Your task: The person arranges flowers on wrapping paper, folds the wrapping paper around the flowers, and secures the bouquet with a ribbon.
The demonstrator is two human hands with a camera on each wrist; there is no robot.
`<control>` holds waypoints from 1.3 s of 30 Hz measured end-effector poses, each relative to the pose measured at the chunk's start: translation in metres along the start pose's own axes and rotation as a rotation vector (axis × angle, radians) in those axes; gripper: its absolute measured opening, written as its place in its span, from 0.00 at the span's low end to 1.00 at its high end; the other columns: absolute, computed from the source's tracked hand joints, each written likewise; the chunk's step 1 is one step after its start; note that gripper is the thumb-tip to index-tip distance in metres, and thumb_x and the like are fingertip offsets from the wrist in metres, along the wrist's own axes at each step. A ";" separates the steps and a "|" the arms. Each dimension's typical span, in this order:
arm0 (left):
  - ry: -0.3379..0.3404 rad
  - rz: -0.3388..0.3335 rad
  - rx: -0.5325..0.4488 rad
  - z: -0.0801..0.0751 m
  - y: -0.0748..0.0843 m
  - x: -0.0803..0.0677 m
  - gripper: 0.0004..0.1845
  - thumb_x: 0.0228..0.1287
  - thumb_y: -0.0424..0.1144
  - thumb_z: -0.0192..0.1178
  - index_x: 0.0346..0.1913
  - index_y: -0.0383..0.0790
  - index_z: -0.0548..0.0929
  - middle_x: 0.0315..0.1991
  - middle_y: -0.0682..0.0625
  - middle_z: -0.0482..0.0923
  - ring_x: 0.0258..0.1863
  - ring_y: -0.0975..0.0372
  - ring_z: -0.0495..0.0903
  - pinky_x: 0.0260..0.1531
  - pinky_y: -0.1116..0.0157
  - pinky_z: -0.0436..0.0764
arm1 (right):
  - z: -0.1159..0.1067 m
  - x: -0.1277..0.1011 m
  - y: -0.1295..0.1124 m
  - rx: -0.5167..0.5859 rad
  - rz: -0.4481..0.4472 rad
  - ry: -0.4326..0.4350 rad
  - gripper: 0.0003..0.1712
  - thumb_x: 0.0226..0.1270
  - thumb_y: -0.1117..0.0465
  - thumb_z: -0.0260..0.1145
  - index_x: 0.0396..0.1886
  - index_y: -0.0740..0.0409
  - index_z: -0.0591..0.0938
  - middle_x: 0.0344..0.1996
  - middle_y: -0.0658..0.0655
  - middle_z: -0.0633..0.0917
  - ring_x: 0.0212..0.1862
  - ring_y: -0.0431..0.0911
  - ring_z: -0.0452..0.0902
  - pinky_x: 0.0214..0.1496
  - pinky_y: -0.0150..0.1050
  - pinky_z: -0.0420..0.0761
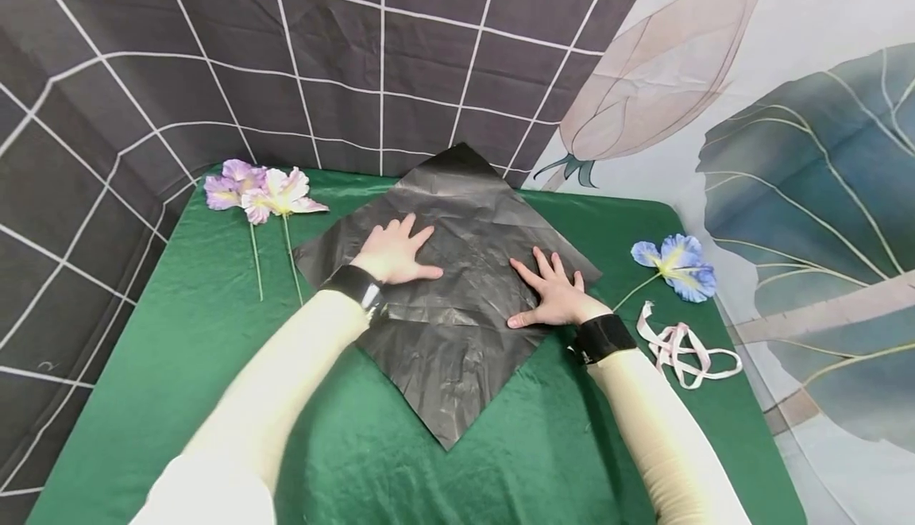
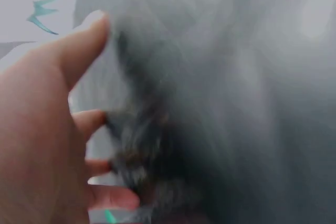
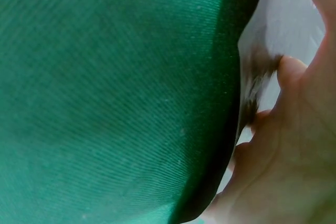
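Note:
A crinkled black square sheet [image 1: 457, 318] lies corner-on like a diamond on the green tablecloth [image 1: 214, 334]. My left hand [image 1: 395, 252] lies flat on the sheet's upper left part, fingers spread and straight. My right hand [image 1: 552, 293] presses flat on the sheet's right side, fingers spread too. The left wrist view shows my left hand [image 2: 47, 145] against the blurred dark sheet [image 2: 220, 108]. Up close in the right wrist view are my right hand [image 3: 283, 150] and the green cloth [image 3: 105, 98].
Two purple-and-white artificial flowers [image 1: 260, 191] with long stems lie at the table's back left. A blue flower [image 1: 677, 266] lies to the right, with a pale pink ribbon [image 1: 679, 346] in front of it. Printed fabric backdrops hang behind and to the right.

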State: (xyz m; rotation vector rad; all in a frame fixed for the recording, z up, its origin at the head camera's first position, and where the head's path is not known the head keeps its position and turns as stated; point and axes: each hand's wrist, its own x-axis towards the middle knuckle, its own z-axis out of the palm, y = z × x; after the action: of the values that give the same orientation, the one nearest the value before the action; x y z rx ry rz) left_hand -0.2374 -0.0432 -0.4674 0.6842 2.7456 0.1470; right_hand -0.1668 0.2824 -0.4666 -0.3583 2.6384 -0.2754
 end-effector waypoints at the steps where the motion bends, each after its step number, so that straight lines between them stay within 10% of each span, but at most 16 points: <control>1: -0.016 0.027 -0.002 0.001 -0.004 -0.010 0.52 0.51 0.77 0.48 0.75 0.55 0.50 0.75 0.41 0.43 0.71 0.44 0.50 0.63 0.43 0.57 | 0.001 0.000 0.000 0.003 -0.004 -0.001 0.66 0.39 0.19 0.61 0.75 0.30 0.42 0.75 0.56 0.31 0.74 0.62 0.24 0.61 0.75 0.37; 10: -0.112 0.077 -0.169 0.015 -0.048 -0.076 0.58 0.45 0.74 0.59 0.76 0.59 0.43 0.77 0.50 0.27 0.74 0.48 0.26 0.62 0.33 0.31 | 0.009 0.002 0.009 0.033 -0.045 0.049 0.65 0.40 0.21 0.63 0.76 0.31 0.43 0.75 0.56 0.32 0.74 0.63 0.24 0.60 0.76 0.35; 39: -0.065 0.073 -0.218 0.023 -0.058 -0.082 0.59 0.42 0.75 0.60 0.75 0.62 0.44 0.77 0.54 0.27 0.74 0.48 0.24 0.53 0.28 0.25 | 0.003 -0.006 0.031 0.032 -0.006 0.038 0.70 0.33 0.20 0.66 0.76 0.32 0.42 0.75 0.56 0.32 0.74 0.64 0.25 0.58 0.78 0.34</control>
State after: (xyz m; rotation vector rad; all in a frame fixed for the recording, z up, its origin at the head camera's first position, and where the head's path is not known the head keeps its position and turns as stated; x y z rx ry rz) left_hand -0.1872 -0.1329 -0.4773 0.7149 2.5932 0.4255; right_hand -0.1670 0.3129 -0.4742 -0.3537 2.6671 -0.3292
